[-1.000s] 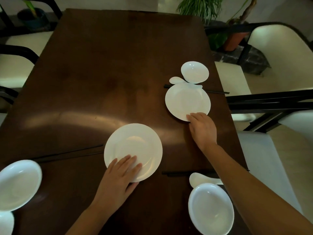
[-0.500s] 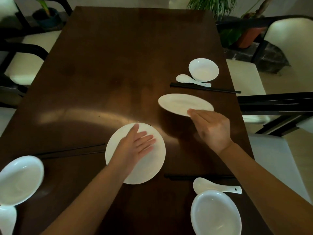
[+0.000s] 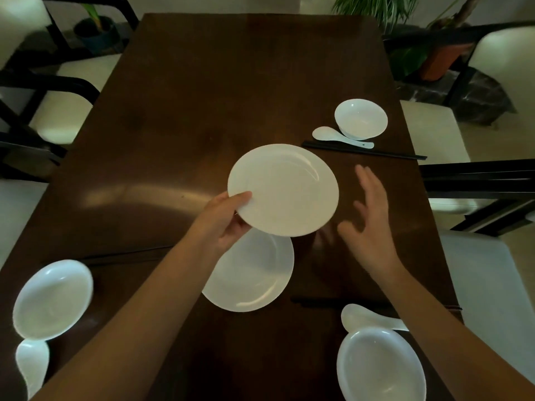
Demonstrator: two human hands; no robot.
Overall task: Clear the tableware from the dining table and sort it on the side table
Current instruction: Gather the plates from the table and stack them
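A round white ceramic plate (image 3: 283,190) is held tilted above the dark brown wooden dining table (image 3: 202,96), partly over a second round white plate (image 3: 254,273) that lies flat on the tabletop. The left hand (image 3: 224,217) reaches in from the lower left with the forearm stretched forward; its thumb lies on the top of the raised plate's near-left rim and the fingers curl underneath, pinching the rim. The right hand (image 3: 369,218) hangs just beside the plate's right edge, palm turned toward it, fingers spread and straight, touching nothing.

Farther back on the right stand a small white bowl (image 3: 361,119), a white ceramic soup spoon (image 3: 333,135) touching its base, and a pair of black chopsticks (image 3: 364,151) just in front. Near the bottom right sit a larger white bowl (image 3: 380,367) and another white spoon (image 3: 364,318). At the lower left are a third white bowl (image 3: 53,299) and a spoon (image 3: 31,363). Cream-cushioned chairs (image 3: 434,134) flank the table.
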